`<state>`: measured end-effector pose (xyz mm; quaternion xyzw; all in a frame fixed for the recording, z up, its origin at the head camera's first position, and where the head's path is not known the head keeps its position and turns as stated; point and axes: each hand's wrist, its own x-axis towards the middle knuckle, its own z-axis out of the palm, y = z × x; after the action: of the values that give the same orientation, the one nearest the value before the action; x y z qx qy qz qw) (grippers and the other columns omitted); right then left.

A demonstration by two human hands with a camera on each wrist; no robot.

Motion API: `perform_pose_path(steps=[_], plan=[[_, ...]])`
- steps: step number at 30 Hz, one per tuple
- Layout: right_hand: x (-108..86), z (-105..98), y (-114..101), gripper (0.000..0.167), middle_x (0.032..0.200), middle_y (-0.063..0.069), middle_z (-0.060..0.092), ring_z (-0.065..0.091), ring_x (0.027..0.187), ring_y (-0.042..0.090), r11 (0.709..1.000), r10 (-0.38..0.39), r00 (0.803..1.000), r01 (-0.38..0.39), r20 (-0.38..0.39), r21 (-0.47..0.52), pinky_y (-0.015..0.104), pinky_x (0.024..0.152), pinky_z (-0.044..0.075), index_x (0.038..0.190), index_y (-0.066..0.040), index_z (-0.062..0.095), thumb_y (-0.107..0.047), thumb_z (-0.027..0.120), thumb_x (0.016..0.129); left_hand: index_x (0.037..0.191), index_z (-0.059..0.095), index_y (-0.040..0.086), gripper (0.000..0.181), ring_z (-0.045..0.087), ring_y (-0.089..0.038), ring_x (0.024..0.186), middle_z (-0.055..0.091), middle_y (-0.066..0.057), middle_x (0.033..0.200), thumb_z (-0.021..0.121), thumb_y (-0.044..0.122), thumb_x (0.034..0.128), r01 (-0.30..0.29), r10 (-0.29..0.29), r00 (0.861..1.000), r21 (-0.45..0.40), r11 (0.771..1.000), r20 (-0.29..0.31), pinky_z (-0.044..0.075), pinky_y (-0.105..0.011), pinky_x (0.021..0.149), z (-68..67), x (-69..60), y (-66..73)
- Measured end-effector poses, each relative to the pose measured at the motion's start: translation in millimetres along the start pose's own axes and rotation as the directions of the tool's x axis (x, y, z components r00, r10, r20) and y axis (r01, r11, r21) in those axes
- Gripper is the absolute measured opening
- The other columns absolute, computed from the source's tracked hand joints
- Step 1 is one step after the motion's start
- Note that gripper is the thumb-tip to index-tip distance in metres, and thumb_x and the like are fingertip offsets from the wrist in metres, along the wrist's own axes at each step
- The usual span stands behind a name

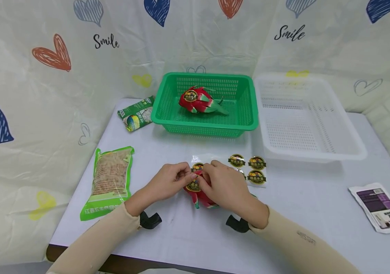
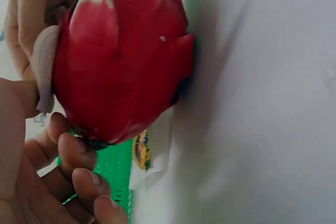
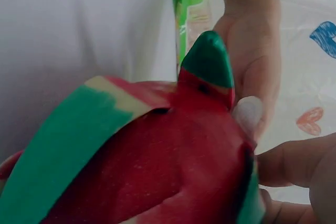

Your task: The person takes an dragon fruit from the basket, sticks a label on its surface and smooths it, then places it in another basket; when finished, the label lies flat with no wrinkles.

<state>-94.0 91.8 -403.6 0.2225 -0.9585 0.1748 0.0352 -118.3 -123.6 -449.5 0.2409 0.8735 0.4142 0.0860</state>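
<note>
In the head view both hands meet on a red dragon fruit (image 1: 196, 198) with green-tipped scales. A round black and gold sticker (image 1: 193, 185) sits on its upper side. My left hand (image 1: 171, 180) holds the fruit's left end, its thumb at the sticker's upper edge. From the other side my right hand (image 1: 227, 186) grips it, thumb against the sticker's right edge. In the left wrist view, curled left fingers (image 2: 79, 150) touch the end of the fruit (image 2: 121, 61). The right wrist view has the fruit (image 3: 178, 145) close up, hiding much of the right hand.
Behind the hands lies a sticker sheet (image 1: 261, 184). A green basket (image 1: 205, 128) holds another stickered dragon fruit (image 1: 199, 101); a white basket (image 1: 314, 155) stands right of it. Packets lie around: a brown-filled bag (image 1: 110, 175), a green packet (image 1: 138, 114), a purple-and-white pouch (image 1: 381, 207).
</note>
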Motion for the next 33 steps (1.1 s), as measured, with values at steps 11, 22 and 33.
perform_pose_path(steps=[11, 22, 33], plan=[[2.9, -2, 1, 0.036, 0.066, -0.005, 0.045, 0.04, 0.051, 0.009, 0.998, -0.027, 0.999, 0.028, 0.027, -0.053, 0.024, 0.041, 0.03, 0.068, -0.021, 0.05, -0.032, 0.067, 0.098, 0.118, 0.048, 0.027, 0.032, 0.04, -0.01, 0.068, 0.052, 0.006, 0.095, 0.067, 0.046, 0.1, -0.039, 0.036, 0.995, 0.031, 0.999, 0.096, 0.036, -0.023, 0.063, 2.8, -7.1, -12.0], [0.5, -10, 10, 0.046, 0.08, -0.006, 0.05, 0.046, 0.063, 0.007, 0.996, -0.089, 0.986, 0.092, 0.141, -0.013, 0.021, 0.047, 0.037, 0.083, -0.02, 0.056, -0.057, 0.082, 0.082, 0.111, 0.053, 0.025, 0.044, 0.045, -0.011, 0.071, 0.057, -0.001, 0.092, 0.086, 0.039, 0.0849, -0.043, 0.058, 0.984, -0.091, 0.995, 0.171, 0.04, -0.022, 0.063, -4.1, -0.6, -20.2], [-0.6, -13, 28, 0.03, 0.081, -0.008, 0.047, 0.041, 0.063, 0.005, 0.963, -0.175, 0.965, 0.126, 0.194, 0.239, 0.02, 0.053, 0.033, 0.084, -0.022, 0.058, -0.035, 0.084, 0.087, 0.106, 0.053, 0.016, 0.014, 0.051, -0.017, 0.083, 0.054, 0.001, 0.091, 0.061, 0.028, 0.106, 0.037, 0.016, 0.976, -0.237, 0.971, 0.218, 0.042, -0.024, 0.069, 0.1, -3.8, -16.7]])
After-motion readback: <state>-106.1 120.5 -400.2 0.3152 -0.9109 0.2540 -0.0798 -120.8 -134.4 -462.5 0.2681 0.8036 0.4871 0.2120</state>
